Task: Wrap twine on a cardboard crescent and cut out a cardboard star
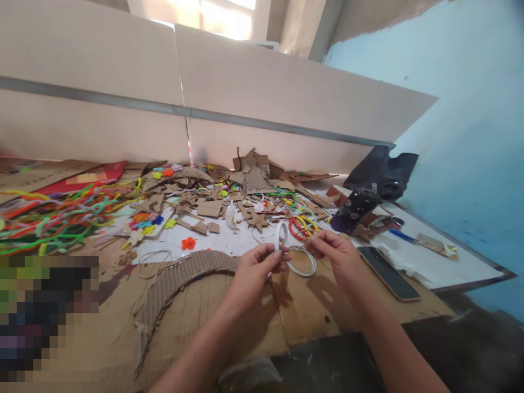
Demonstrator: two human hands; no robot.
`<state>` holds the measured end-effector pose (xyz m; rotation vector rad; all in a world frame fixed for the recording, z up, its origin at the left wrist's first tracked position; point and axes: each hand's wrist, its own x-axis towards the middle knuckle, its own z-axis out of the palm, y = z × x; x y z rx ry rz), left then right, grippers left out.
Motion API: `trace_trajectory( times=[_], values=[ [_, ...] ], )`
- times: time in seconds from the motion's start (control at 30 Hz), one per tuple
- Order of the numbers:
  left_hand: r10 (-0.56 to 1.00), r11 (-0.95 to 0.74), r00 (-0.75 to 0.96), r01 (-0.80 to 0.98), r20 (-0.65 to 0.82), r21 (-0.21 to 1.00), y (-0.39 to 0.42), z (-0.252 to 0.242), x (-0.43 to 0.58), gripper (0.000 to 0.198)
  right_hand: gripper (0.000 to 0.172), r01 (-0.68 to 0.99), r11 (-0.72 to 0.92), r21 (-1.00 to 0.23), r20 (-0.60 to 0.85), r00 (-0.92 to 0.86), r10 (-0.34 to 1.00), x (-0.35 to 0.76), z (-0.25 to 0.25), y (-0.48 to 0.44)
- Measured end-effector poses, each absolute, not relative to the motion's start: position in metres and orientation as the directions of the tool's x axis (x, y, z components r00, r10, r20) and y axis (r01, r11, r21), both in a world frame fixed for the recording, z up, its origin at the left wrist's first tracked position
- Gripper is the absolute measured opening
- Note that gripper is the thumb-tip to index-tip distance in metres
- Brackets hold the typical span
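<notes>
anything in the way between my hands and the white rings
Nothing visible. The left hand already pinches the white rings, and the right hand seems to touch them from the other side.

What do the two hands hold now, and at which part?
Two white rings. The left hand pinches them where their rims meet; the right hand grips the far rim of the lower ring with its fingertips.

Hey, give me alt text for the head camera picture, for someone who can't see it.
A left hand and a right hand pinch two white rings between them above a cardboard sheet. Beyond them lie cardboard scraps, with a heap of coloured pipe cleaners on the left and a phone on the right.
</notes>
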<state>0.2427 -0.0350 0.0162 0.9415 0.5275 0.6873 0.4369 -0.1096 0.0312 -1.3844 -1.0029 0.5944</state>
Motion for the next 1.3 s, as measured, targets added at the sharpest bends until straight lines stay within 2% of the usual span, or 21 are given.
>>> trace_trajectory(
  times=[0.03, 0.1, 0.23, 0.33, 0.43, 0.5, 0.57, 0.6, 0.67, 0.73, 0.77, 0.87, 0.93, 1.07, 1.3],
  values=[
    [0.733, 0.409, 0.672, -0.309, -0.108, 0.859, -0.035, 0.016, 0.242, 0.027, 0.021, 0.228, 0.146, -0.963, 0.241, 0.476, 0.846, 0.434, 0.032, -0.110],
    [0.729, 0.370, 0.680, -0.297, -0.077, 0.880, -0.034, 0.016, 0.242, 0.026, 0.024, 0.245, 0.152, -0.958, 0.249, 0.436, 0.865, 0.425, 0.035, -0.109],
    [0.703, 0.229, 0.711, -0.246, 0.015, 0.942, -0.035, 0.018, 0.242, 0.024, 0.019, 0.322, 0.144, -0.936, 0.247, 0.307, 0.919, 0.408, 0.036, -0.102],
    [0.693, 0.192, 0.719, -0.242, 0.043, 0.951, -0.036, 0.019, 0.240, 0.025, 0.024, 0.363, 0.173, -0.916, 0.279, 0.261, 0.924, 0.402, 0.036, -0.097],
    [0.703, 0.300, 0.711, -0.277, -0.015, 0.913, -0.034, 0.018, 0.238, 0.026, 0.029, 0.331, 0.182, -0.926, 0.296, 0.338, 0.894, 0.405, 0.038, -0.098],
    [0.712, 0.422, 0.698, -0.334, -0.080, 0.843, -0.031, 0.016, 0.236, 0.030, 0.037, 0.337, 0.175, -0.925, 0.315, 0.421, 0.851, 0.410, 0.039, -0.100],
    [0.709, 0.526, 0.693, -0.395, -0.132, 0.753, -0.028, 0.014, 0.235, 0.033, 0.043, 0.398, 0.153, -0.905, 0.340, 0.458, 0.821, 0.416, 0.040, -0.104],
    [0.707, 0.558, 0.692, -0.421, -0.145, 0.715, -0.027, 0.014, 0.234, 0.034, 0.038, 0.444, 0.133, -0.886, 0.352, 0.458, 0.816, 0.419, 0.040, -0.106],
    [0.710, 0.589, 0.687, -0.456, -0.158, 0.667, -0.026, 0.014, 0.234, 0.032, 0.014, 0.515, 0.095, -0.852, 0.354, 0.432, 0.829, 0.422, 0.040, -0.109],
    [0.714, 0.600, 0.680, -0.472, -0.166, 0.647, -0.026, 0.016, 0.234, 0.029, 0.036, 0.527, 0.077, -0.846, 0.317, 0.381, 0.869, 0.420, 0.040, -0.111],
    [0.714, 0.605, 0.678, -0.474, -0.173, 0.640, -0.026, 0.017, 0.234, 0.028, 0.040, 0.518, 0.082, -0.851, 0.286, 0.327, 0.901, 0.418, 0.040, -0.112],
    [0.717, 0.619, 0.669, -0.483, -0.195, 0.619, -0.026, 0.018, 0.233, 0.031, 0.026, 0.527, 0.118, -0.841, 0.220, 0.136, 0.966, 0.410, 0.042, -0.112],
    [0.722, 0.622, 0.661, -0.492, -0.202, 0.610, -0.025, 0.017, 0.233, 0.035, 0.019, 0.561, 0.128, -0.818, 0.215, 0.092, 0.972, 0.405, 0.043, -0.110],
    [0.733, 0.588, 0.656, -0.479, -0.179, 0.652, -0.025, 0.012, 0.234, 0.042, 0.015, 0.591, 0.137, -0.795, 0.252, 0.117, 0.960, 0.401, 0.043, -0.108],
    [0.808, 0.444, 0.554, -0.346, -0.202, 0.827, -0.037, 0.014, 0.233, 0.036, 0.016, 0.657, 0.104, -0.747, 0.300, 0.193, 0.934, 0.398, 0.047, -0.110]
  ],
)
